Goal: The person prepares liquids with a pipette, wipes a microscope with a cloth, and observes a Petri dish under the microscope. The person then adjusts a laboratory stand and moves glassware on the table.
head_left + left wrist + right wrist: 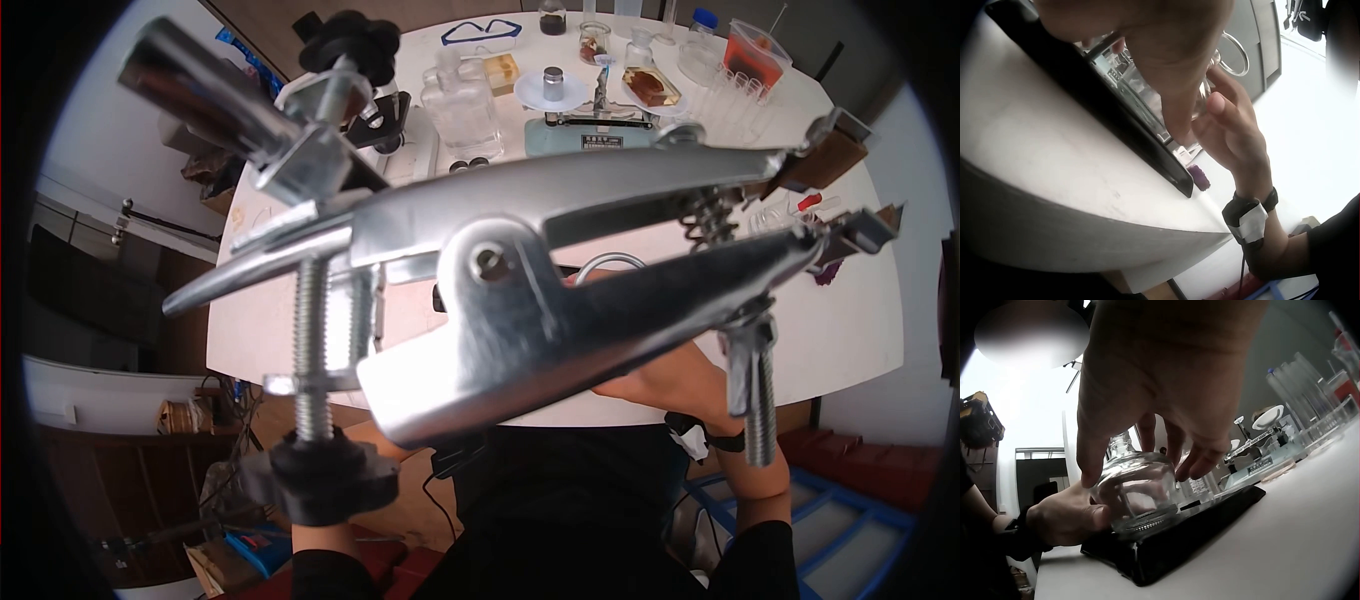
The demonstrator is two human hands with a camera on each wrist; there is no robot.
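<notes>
A clear glass bottle point(1138, 497) with a narrow neck stands over a black tray point(1185, 540) in the right wrist view. My right hand point(1160, 381) reaches over it from above, thumb on one side and bent fingers on the other, gripping it. Beside its base is my left hand point(1063, 515), thumb against the glass; skin shows through the bottle. In the left wrist view, my left hand point(1141, 50) and right hand point(1235, 128) face each other around the glass, near a shiny ring point(1235, 55). A large metal clamp point(560, 270) hides most of both hands in the head view.
On the white table point(840, 330) are a teal balance point(600, 138), a square glass bottle point(462, 105), test tubes point(735, 100), an orange-red container point(755, 52) and blue-framed goggles point(482, 33). A purple object point(1199, 178) lies near the tray's end.
</notes>
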